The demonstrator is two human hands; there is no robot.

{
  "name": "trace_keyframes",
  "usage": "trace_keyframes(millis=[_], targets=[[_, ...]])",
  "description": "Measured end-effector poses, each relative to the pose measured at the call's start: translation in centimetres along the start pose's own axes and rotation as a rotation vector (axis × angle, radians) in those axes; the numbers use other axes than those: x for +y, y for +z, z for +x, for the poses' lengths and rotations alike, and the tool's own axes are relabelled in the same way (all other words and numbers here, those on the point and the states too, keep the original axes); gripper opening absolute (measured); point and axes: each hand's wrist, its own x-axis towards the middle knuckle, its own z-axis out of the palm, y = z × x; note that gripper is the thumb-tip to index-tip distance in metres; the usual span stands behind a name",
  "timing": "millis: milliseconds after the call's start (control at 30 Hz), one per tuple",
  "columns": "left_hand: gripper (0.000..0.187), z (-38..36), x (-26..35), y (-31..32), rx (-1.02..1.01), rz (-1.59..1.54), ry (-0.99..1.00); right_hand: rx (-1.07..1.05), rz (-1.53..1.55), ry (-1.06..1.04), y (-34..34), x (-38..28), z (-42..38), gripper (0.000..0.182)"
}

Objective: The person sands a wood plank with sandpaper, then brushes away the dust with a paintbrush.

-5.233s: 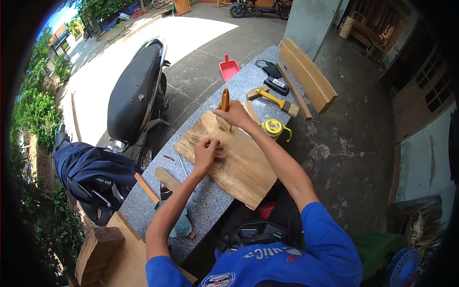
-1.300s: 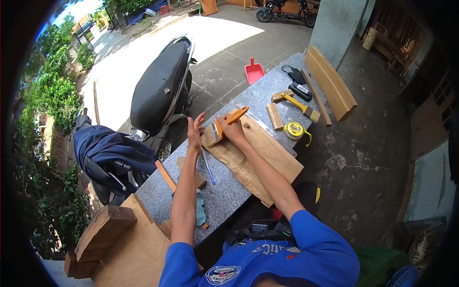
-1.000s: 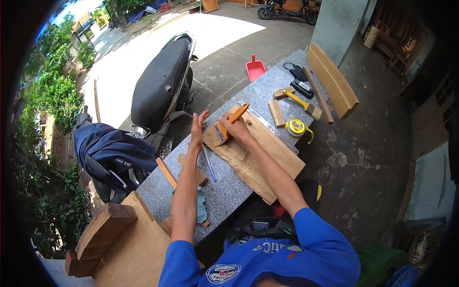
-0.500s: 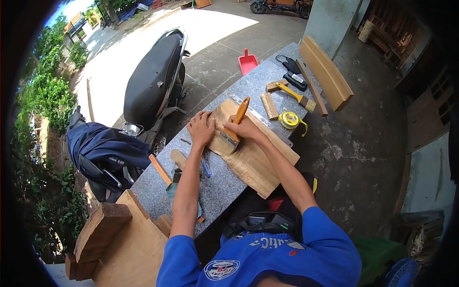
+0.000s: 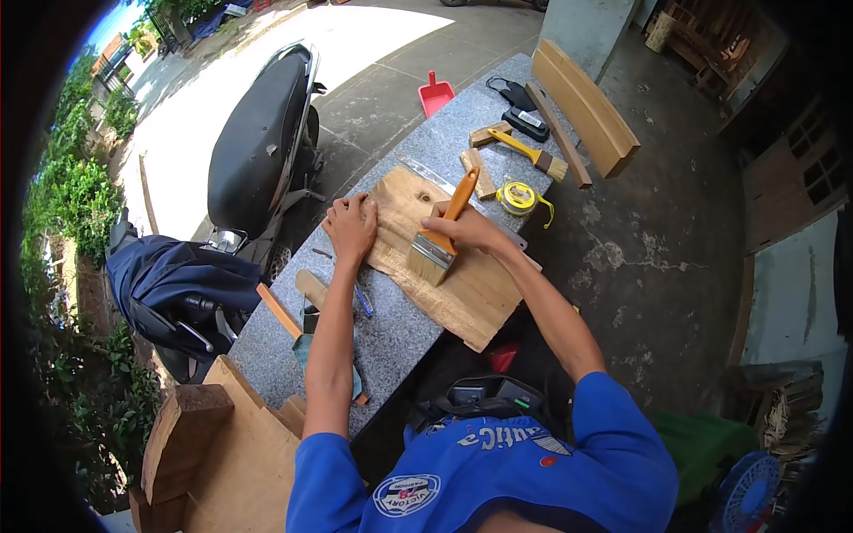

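Note:
My right hand (image 5: 468, 229) is closed around a wide paintbrush (image 5: 462, 197) with an orange handle. Its pale bristles touch the face of a wooden board (image 5: 475, 298), which lies flat on the granite slab (image 5: 391, 333). At the board's left end, my left hand (image 5: 352, 227) grips the edge with bent fingers. A blue pen (image 5: 363, 300) lies on the stone by my left forearm. Partly under the board's far side is a metal ruler (image 5: 426, 171).
Beyond the board are a yellow tape measure (image 5: 517, 198), a second brush (image 5: 533, 155), small wood blocks (image 5: 478, 173) and long planks (image 5: 586, 107). At left stand a motorbike (image 5: 262, 133) and a large wooden piece (image 5: 240, 453). A red dustpan (image 5: 435, 93) sits behind the slab.
The brush has moved along the board toward me and to the right, away from my left hand. My left hand stays at the board's end. The whole view has shifted slightly.

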Motion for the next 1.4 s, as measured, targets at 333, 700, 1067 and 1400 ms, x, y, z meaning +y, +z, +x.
trace_keyframes(millis=[333,700,1067,1400], targets=[[0.032,0.0,0.2,-0.2,0.001,0.005,-0.008,0.178,-0.036,-0.035,-1.0,0.5,-6.1,0.034],[0.032,0.1,0.0,-0.1,0.002,0.017,-0.009,-0.032,-0.089,0.003,-0.5,3.1,-11.5,0.032],[0.033,0.2,0.1,-0.1,-0.007,0.034,-0.018,0.203,0.024,0.01,0.1,2.0,-11.0,0.032],[0.032,-0.1,0.1,0.0,0.003,0.041,-0.02,0.535,0.127,0.07,-0.3,2.9,-10.5,0.034]])
